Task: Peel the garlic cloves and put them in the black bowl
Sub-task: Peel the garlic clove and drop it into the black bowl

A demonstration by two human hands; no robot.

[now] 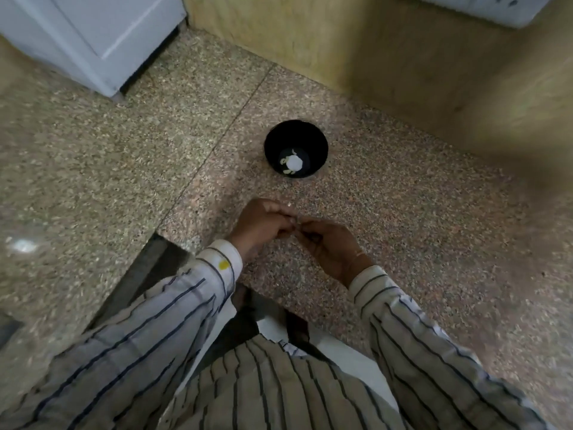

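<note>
Speckled stone counter point(403, 212), round black bowl point(279, 135); left hand point(263, 225), right hand point(331, 243), grips unclear.

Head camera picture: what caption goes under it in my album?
Left hand and right hand meet fingertip to fingertip near a black bowl holding white garlic pieces.

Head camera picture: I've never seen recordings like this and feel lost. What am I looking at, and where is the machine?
There is no machine. A person wears the camera on their head, so it looks down at their own arms in striped sleeves. On the speckled stone counter stands a round black bowl with pale pieces inside, likely peeled garlic. Nearer the person, the left hand and right hand meet, fingertips pinching something too small to see, probably a garlic clove.
</note>
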